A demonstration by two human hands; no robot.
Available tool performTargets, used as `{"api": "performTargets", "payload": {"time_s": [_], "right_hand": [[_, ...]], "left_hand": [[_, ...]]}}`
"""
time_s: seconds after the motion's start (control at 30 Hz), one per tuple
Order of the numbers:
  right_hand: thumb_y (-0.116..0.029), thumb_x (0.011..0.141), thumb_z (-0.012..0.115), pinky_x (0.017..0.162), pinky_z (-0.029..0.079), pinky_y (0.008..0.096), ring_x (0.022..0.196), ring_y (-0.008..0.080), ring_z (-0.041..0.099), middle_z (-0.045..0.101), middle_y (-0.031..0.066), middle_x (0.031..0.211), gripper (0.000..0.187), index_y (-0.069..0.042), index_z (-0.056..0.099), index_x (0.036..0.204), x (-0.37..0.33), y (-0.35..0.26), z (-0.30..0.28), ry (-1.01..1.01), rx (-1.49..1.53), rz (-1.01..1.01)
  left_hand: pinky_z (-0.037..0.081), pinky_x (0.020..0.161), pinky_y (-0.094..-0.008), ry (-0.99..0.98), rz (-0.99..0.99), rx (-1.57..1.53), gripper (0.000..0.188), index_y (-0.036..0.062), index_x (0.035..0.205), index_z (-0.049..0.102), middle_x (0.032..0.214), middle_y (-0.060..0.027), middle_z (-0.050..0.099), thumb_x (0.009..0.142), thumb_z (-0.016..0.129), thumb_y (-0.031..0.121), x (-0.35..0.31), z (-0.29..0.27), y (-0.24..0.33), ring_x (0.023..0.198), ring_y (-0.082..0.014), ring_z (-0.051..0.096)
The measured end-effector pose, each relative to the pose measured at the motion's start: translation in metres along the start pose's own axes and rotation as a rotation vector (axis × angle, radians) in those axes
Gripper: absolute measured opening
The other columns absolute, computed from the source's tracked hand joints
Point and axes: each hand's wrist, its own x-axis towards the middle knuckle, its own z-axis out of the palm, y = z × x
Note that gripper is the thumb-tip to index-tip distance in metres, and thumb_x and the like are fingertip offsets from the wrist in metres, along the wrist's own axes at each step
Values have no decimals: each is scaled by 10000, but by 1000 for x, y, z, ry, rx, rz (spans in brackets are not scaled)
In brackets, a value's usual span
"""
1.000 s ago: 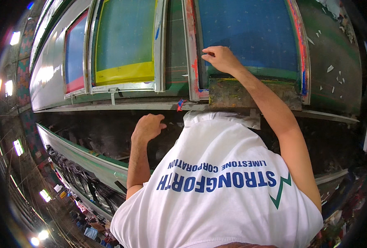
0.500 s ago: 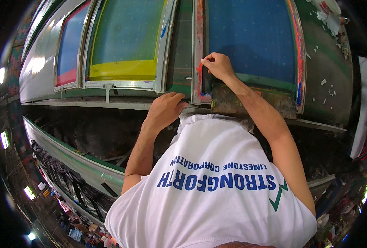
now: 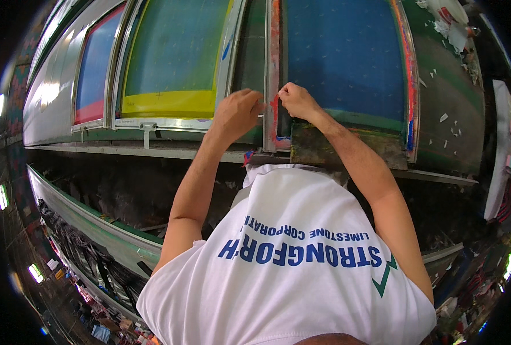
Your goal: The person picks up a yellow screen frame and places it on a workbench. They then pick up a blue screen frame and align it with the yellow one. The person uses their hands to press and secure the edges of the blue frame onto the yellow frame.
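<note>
A blue screen-printing frame (image 3: 347,63) with paint-smeared red edges lies on the table in front of me. My right hand (image 3: 298,102) is closed in a pinch at the left rail of this frame, over the red-smeared strip (image 3: 274,123). Just left of that rail, my left hand (image 3: 239,117) is closed with its fingers curled toward the right hand. Its fingertips are slightly blurred. Whatever either hand pinches is too small or hidden to make out. A paint-stained dark board (image 3: 347,146) sits at the near end of the blue frame.
To the left lie a yellow-bordered screen frame (image 3: 169,103) and a pink-bordered one (image 3: 90,112). White scraps (image 3: 443,118) are scattered on the green table at right. A small red-and-blue bit (image 3: 248,157) is at the table's near edge, above a dark gap.
My left hand has risen from the table's near edge to beside the frame's left rail. My right hand has shifted slightly down and left. A red-and-blue bit now shows at the edge.
</note>
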Motion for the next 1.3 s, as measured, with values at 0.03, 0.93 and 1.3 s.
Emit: {"api": "performTargets", "payload": {"time_s": [0.03,0.93,1.3], "right_hand": [[-254,1039,552,698,552,423,743,293,714,739,173,892,288,13,660,1043,-2,0,2,37,-75,-49],[-278,1095,565,753,509,257,819,80,604,660,-9,924,276,-42,703,1058,-247,69,-212,93,311,53],[-241,972,720,764,539,453,797,274,678,717,123,895,223,-29,711,904,-368,176,-294,161,-650,1024]], "left_hand": [[553,840,-487,14,0,5,196,42,1107,734,1028,-156,718,962,667,157,8,1,-3,983,-388,698],[525,915,-473,-444,471,131,97,37,1026,704,1119,-156,653,943,656,51,114,28,-21,1088,-353,654],[528,819,-535,-898,183,380,244,11,978,728,962,-205,722,946,665,244,57,-5,9,962,-432,686]]}}
